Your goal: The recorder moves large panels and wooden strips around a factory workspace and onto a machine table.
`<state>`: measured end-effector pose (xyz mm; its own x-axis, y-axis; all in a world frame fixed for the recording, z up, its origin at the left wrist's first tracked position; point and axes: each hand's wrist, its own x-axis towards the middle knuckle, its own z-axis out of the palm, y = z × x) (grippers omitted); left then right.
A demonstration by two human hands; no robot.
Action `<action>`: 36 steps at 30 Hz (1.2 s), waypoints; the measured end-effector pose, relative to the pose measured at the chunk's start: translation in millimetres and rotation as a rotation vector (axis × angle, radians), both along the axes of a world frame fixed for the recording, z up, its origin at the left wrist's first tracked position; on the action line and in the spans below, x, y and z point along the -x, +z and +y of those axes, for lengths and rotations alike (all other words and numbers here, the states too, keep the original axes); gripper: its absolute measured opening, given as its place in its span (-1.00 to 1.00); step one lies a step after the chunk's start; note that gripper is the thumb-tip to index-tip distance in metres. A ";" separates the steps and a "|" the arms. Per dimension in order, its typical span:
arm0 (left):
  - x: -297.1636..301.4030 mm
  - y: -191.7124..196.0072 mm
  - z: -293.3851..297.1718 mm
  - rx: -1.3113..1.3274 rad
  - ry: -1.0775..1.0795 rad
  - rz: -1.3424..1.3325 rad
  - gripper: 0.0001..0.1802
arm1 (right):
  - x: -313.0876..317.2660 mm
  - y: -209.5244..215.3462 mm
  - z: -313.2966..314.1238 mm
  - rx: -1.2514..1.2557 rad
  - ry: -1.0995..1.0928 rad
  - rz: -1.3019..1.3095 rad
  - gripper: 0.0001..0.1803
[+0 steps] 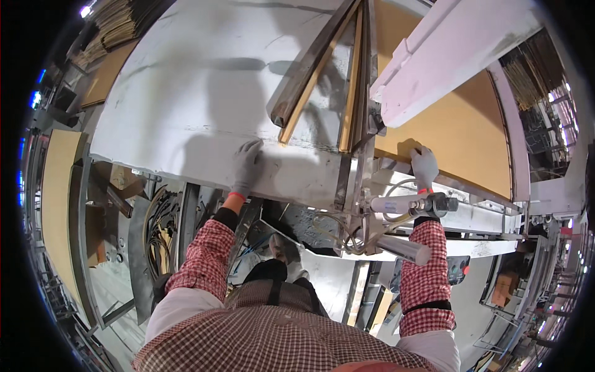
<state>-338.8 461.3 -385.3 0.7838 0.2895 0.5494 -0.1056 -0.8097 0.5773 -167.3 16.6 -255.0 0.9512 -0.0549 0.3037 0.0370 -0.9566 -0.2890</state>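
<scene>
Brown board: we have the board point(465, 139) lying flat on the right, below the white beam point(458, 65), its near edge facing us; the part we see looks whole.
Right hand: our gloved right hand point(424, 167) is at that near edge, its fingers bent over the board's top; we cannot tell whether they pinch it or merely rest there.
Left hand: our gloved left hand point(246, 164) lies near the front edge of the white tabletop point(161, 118), well apart from the board, its fingers released and holding nothing we can see.
Strips and bar: two wooden strips point(310, 93) and a dark metal bar point(310, 65) run away from us between our hands.
Cylinder: the pale cylinder point(396, 204), with thin hoses, sits just beside our right forearm.
Stacks: more brown sheets stand in a left stack point(114, 28) and a right stack point(539, 68), both out of our hands' reach.
Done: we judge the board already laid down.
Left over: with our right hand at its edge, handling seems unfinished; how much remains, we cannot tell.
</scene>
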 end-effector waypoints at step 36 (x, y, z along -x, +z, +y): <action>-218.9 46.2 -142.9 0.336 -0.747 0.463 -0.66 | -7.3 12.2 9.0 0.014 -0.069 0.149 -0.73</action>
<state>-119.9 318.4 -339.1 0.9502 -0.2894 0.1158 -0.2319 -0.4082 0.8829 -160.0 25.5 -242.7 0.9799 -0.1185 0.1605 -0.0713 -0.9593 -0.2731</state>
